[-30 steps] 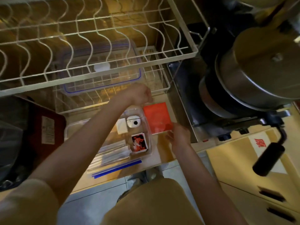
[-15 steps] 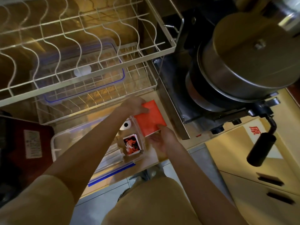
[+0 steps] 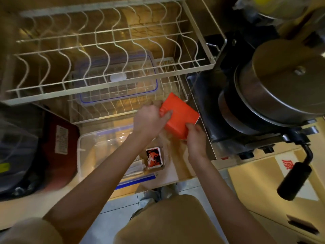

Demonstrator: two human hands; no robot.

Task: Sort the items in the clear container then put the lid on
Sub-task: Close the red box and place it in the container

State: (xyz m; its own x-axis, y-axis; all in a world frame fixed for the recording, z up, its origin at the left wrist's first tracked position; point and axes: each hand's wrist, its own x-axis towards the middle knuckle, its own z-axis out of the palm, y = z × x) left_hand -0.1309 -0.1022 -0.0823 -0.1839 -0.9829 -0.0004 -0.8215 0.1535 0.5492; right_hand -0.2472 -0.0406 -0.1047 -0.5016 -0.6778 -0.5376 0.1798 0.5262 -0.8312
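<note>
A red box is lifted and tilted above the right end of the clear container on the wooden counter. My left hand grips its left edge, thumb on the top face. My right hand holds its lower right corner. Inside the container I see a small black, red and white packet, pale flat packets and a blue-edged strip along the near side. The clear lid with a blue seal lies on the lower wire rack behind.
A white wire dish rack overhangs the counter. On the right a stove carries a large steel pot with a black handle. A dark red appliance sits left. Cardboard boxes stand lower right.
The red box lay flat on the counter beside the container; both hands have lifted and tilted it. My left hand moved off the container onto the box. The view shifted.
</note>
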